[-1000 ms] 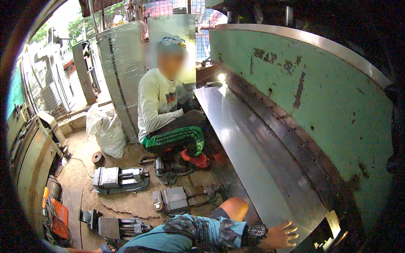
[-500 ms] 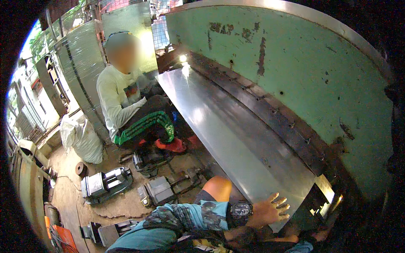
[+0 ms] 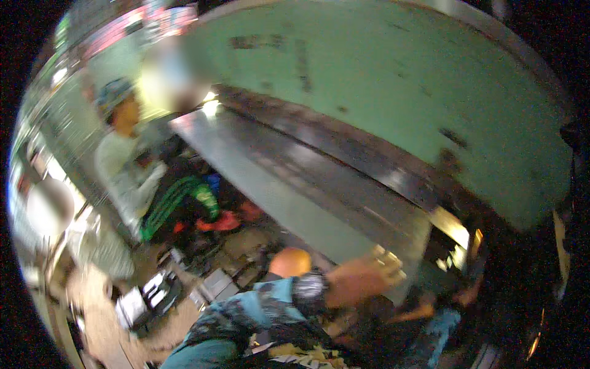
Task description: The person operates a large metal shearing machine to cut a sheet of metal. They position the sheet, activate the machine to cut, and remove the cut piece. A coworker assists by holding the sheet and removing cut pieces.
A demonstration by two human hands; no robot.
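Note:
A long flat sheet of shiny metal (image 3: pixel 279 197) stretches from the near right toward the far left, along the foot of a big green machine plate (image 3: pixel 356 80). Over the sheet's near end lies my left hand (image 3: pixel 365 275), fingers stretched out and somewhat smeared; it grips nothing visible. A dark watch (image 3: pixel 310 290) is on that wrist, below a blue patterned sleeve. In the dark to the right, my right hand (image 3: pixel 469 294) shows only dimly beyond a blue sleeve; its fingers cannot be made out. My bare knee (image 3: pixel 290 262) sits beside the sheet's left edge.
A person (image 3: pixel 132 160) in a light top and green-striped trousers sits at the sheet's far left side. Metal vises (image 3: pixel 144 301) stand on the floor at left, with a white sack (image 3: pixel 104 249) behind. A lamp (image 3: pixel 211 101) glows near the sheet's far end.
The whole view has swung to the right and blurred, so sheet, machine and person appear farther left. My left hand stays over the sheet's near end. My right sleeve shows more.

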